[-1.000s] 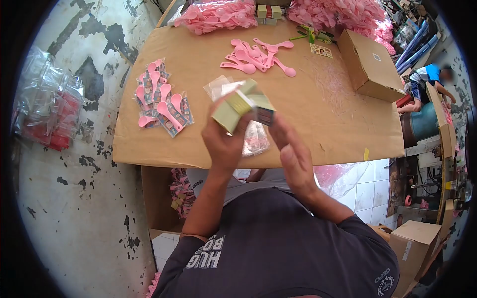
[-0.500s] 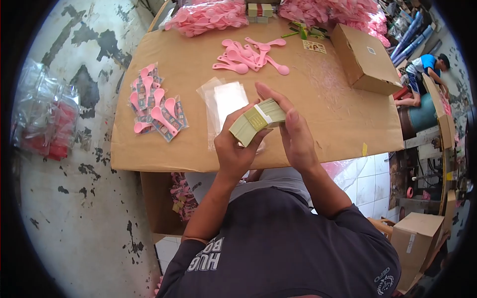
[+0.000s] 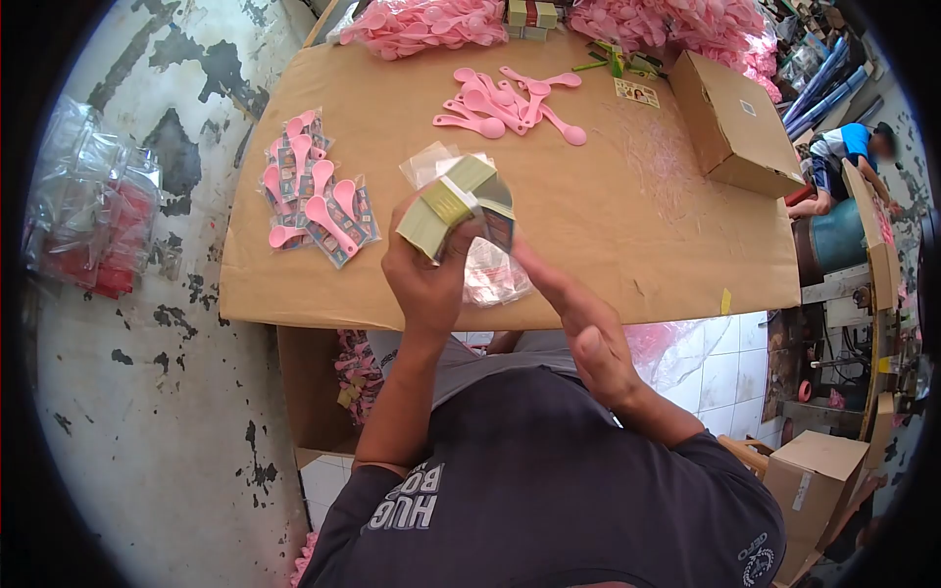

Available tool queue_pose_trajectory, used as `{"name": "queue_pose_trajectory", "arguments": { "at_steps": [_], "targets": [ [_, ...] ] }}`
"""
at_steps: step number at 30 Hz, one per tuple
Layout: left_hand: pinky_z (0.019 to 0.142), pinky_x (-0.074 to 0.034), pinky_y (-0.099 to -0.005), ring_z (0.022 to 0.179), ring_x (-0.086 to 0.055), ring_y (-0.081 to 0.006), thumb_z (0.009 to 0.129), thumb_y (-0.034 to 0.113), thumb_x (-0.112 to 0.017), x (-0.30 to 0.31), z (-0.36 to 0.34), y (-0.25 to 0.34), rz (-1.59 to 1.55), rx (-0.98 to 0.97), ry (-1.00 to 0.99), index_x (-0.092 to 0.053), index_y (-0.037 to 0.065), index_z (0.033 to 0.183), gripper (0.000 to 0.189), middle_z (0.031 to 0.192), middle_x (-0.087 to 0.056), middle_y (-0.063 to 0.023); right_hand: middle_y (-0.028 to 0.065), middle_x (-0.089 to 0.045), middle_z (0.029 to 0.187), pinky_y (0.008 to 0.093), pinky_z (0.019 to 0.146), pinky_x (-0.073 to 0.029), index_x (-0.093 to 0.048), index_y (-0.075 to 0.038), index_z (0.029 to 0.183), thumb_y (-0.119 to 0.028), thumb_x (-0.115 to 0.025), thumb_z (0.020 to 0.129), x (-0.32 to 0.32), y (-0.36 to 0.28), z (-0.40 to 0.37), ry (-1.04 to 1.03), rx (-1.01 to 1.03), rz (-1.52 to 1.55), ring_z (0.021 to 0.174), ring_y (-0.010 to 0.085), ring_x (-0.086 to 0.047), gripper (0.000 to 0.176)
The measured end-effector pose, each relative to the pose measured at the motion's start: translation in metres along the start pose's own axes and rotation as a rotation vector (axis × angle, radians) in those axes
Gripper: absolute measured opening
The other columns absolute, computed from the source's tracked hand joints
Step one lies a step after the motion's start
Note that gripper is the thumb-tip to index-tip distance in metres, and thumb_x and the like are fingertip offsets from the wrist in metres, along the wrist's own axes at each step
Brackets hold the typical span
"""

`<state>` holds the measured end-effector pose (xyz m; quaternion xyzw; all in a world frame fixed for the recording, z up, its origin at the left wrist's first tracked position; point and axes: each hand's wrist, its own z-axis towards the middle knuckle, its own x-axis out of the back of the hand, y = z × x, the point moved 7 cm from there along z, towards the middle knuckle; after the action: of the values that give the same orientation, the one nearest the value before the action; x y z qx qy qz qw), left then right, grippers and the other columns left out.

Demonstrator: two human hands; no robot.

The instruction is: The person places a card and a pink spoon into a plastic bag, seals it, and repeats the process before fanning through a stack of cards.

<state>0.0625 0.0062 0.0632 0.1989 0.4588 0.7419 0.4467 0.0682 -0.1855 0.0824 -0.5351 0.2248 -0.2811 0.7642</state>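
Note:
My left hand (image 3: 431, 279) is wrapped round a banded stack of pale green cards (image 3: 451, 204), held above the table. A white band crosses the stack, and its right end fans out a little. To the right, my right hand (image 3: 585, 328) has its fingers stretched out, with the fingertips near the stack's lower right side. Clear plastic bags (image 3: 493, 274) lie on the table beneath and behind the stack, partly hidden by it. Pink spoons on packets (image 3: 319, 201) are at the left, and loose pink spoons (image 3: 505, 103) lie further back.
On the brown-covered table (image 3: 608, 216) stands a cardboard box (image 3: 735, 127) at the back right. Bags of pink spoons (image 3: 426, 24), another banded stack (image 3: 532, 14) and green items (image 3: 618, 61) sit at the back. A person (image 3: 845, 152) is seated at the far right.
The stack has moved left with my left hand and tilted, showing its right end. My right hand has come away from it, lower down. The view has shifted slightly.

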Motion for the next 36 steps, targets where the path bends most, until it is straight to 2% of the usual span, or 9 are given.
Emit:
{"name": "queue_pose_trajectory", "arguments": {
  "at_steps": [4, 6, 10, 21, 25, 28, 30, 33, 36],
  "targets": [
    [0.093, -0.055, -0.0318, 0.104, -0.067, -0.0158, 0.095, 0.008, -0.078, 0.009, -0.004, -0.013, -0.111, 0.069, 0.100, -0.059, -0.004, 0.129, 0.041, 0.116, -0.070, -0.0092, 0.0200, -0.052, 0.150, 0.0332, 0.097, -0.053, -0.045, 0.001, 0.152, -0.051, -0.053, 0.105, -0.010, -0.004, -0.010, -0.125, -0.062, 0.183, 0.141, 0.0244, -0.048, 0.071],
    [0.094, -0.054, -0.0326, 0.104, -0.067, -0.0172, 0.099, 0.013, -0.073, 0.005, -0.013, -0.026, -0.492, 0.184, 0.150, -0.060, -0.002, 0.128, 0.035, 0.118, -0.069, -0.0101, 0.0172, -0.059, 0.136, 0.0348, 0.099, -0.052, -0.050, 0.002, 0.145, -0.038, -0.059, 0.106, 0.014, 0.020, -0.007, 0.234, -0.395, 0.151, 0.129, 0.0197, -0.056, 0.056],
    [0.105, -0.051, -0.0403, 0.120, -0.064, -0.0233, 0.104, 0.026, -0.065, -0.019, -0.038, -0.020, -0.735, 0.305, 0.105, -0.054, 0.000, 0.136, 0.042, 0.130, -0.064, -0.0131, 0.0105, -0.066, 0.120, 0.0339, 0.095, -0.053, -0.049, 0.001, 0.145, -0.028, -0.068, 0.103, 0.008, 0.047, 0.024, 0.249, -0.139, 0.177, 0.109, 0.0173, -0.063, 0.054],
    [0.104, -0.050, -0.0392, 0.120, -0.062, -0.0213, 0.096, 0.038, -0.076, -0.040, -0.045, -0.005, -0.608, 0.313, -0.124, -0.048, -0.001, 0.145, 0.069, 0.132, -0.062, -0.0100, 0.0110, -0.064, 0.129, 0.0339, 0.104, -0.048, -0.050, 0.004, 0.144, -0.015, -0.069, 0.101, 0.003, 0.036, 0.031, 0.309, 0.008, 0.350, 0.120, 0.0167, -0.060, 0.050],
    [0.115, -0.041, -0.0407, 0.138, -0.050, -0.0213, 0.092, 0.034, -0.081, -0.045, -0.035, -0.007, -0.604, 0.241, -0.210, -0.039, -0.001, 0.154, 0.083, 0.153, -0.048, -0.0150, 0.0106, -0.064, 0.127, 0.0328, 0.100, -0.051, -0.054, 0.006, 0.138, -0.013, -0.070, 0.100, 0.038, 0.026, 0.028, 0.359, 0.039, 0.286, 0.118, 0.0170, -0.060, 0.044],
    [0.121, -0.033, -0.0456, 0.145, -0.044, -0.0256, 0.093, 0.028, -0.079, -0.035, -0.021, -0.007, -0.389, 0.178, -0.243, -0.040, 0.000, 0.153, 0.077, 0.156, -0.045, -0.0157, 0.0107, -0.067, 0.120, 0.0329, 0.086, -0.057, -0.060, 0.002, 0.131, -0.016, -0.076, 0.095, 0.076, 0.017, 0.023, 0.332, -0.030, -0.039, 0.106, 0.0172, -0.066, 0.044],
    [0.119, -0.035, -0.0451, 0.144, -0.047, -0.0289, 0.093, 0.019, -0.076, -0.035, -0.018, -0.005, -0.082, 0.187, -0.323, -0.049, 0.001, 0.148, 0.065, 0.153, -0.051, -0.0156, 0.0085, -0.069, 0.108, 0.0347, 0.070, -0.058, -0.065, -0.006, 0.120, -0.020, -0.082, 0.086, 0.094, 0.002, 0.023, 0.226, 0.038, -0.819, 0.088, 0.0204, -0.071, 0.040],
    [0.115, -0.040, -0.0426, 0.138, -0.054, -0.0321, 0.092, 0.016, -0.075, -0.051, -0.017, -0.009, 0.226, 0.154, -0.504, -0.052, 0.001, 0.145, 0.059, 0.147, -0.056, -0.0198, 0.0075, -0.069, 0.099, 0.0344, 0.072, -0.057, -0.066, -0.005, 0.113, -0.023, -0.084, 0.078, 0.098, -0.014, 0.025, 0.074, 0.041, -1.330, 0.081, 0.0253, -0.071, 0.043],
    [0.108, -0.045, -0.0447, 0.128, -0.058, -0.0404, 0.091, 0.011, -0.074, -0.074, -0.020, -0.008, 0.364, -0.027, -0.546, -0.051, 0.000, 0.144, 0.060, 0.137, -0.060, -0.0242, 0.0073, -0.065, 0.099, 0.0397, 0.071, -0.055, -0.065, -0.008, 0.114, -0.025, -0.082, 0.078, 0.099, -0.007, 0.025, -0.055, -0.016, -1.424, 0.083, 0.0296, -0.067, 0.043]
  ]
}}
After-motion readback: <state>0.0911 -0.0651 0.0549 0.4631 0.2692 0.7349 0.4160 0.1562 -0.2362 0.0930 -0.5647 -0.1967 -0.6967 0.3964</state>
